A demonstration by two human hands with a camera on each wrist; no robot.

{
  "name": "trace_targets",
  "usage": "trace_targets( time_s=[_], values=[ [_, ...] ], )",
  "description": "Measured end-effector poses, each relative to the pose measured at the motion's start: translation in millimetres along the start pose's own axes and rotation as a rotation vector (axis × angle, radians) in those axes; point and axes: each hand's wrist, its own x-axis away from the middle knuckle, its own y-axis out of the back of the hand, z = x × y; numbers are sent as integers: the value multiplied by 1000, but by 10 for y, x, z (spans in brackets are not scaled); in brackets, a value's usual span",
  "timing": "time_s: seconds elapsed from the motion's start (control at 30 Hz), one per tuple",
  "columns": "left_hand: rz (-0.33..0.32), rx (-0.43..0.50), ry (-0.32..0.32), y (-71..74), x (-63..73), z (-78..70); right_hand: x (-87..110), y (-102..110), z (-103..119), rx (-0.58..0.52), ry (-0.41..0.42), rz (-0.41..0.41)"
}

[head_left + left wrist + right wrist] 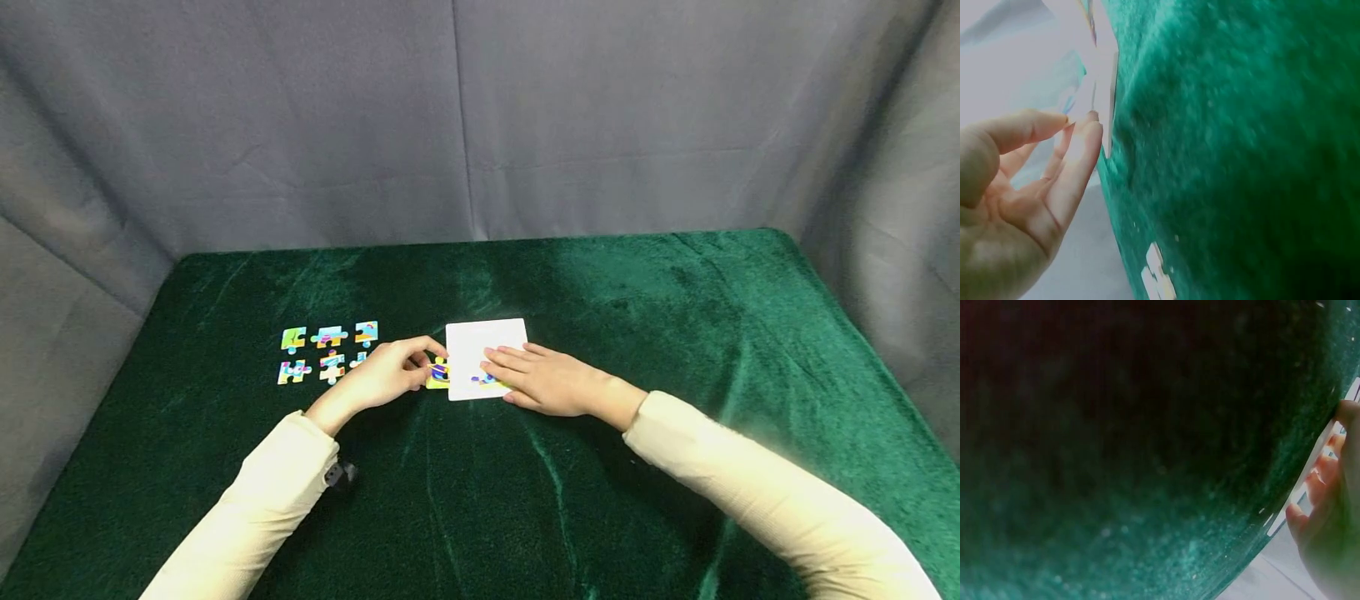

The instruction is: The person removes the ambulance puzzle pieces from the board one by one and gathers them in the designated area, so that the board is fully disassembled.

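Observation:
A white square board (467, 342) lies on the table in the head view. My left hand (384, 377) is at its left edge, pinching a yellow and purple jigsaw piece (438, 375) between thumb and fingers. The piece overlaps the board's left edge in this view. My right hand (553, 383) rests on the board's right part with its fingers straight. Another colourful jigsaw piece (486, 380) lies on the board, partly hidden under those fingers. In the left wrist view, thumb and index fingertip of the left hand (1035, 169) meet near the board's edge.
Left of the left hand, several jigsaw pieces lie in two rows, among them a green piece (292, 337) and a blue piece (366, 332); the hand partly covers one piece (358, 359). Dark green velvety cloth (675, 333) covers the table. A grey curtain (337, 125) hangs behind.

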Motion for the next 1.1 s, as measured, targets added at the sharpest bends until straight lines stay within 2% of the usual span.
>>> trace_targets(
  time_s=[0.37, 0.63, 1.1],
  values=[
    [-43, 0, 60, 245, 275, 223, -16, -9, -2, -7, 4, 3],
    [-21, -27, 117, 434, 513, 392, -17, 1, -8, -7, 8, 9],
    [-21, -66, 161, 653, 772, 606, 5, -13, -10, 1, 2, 5]
  ],
)
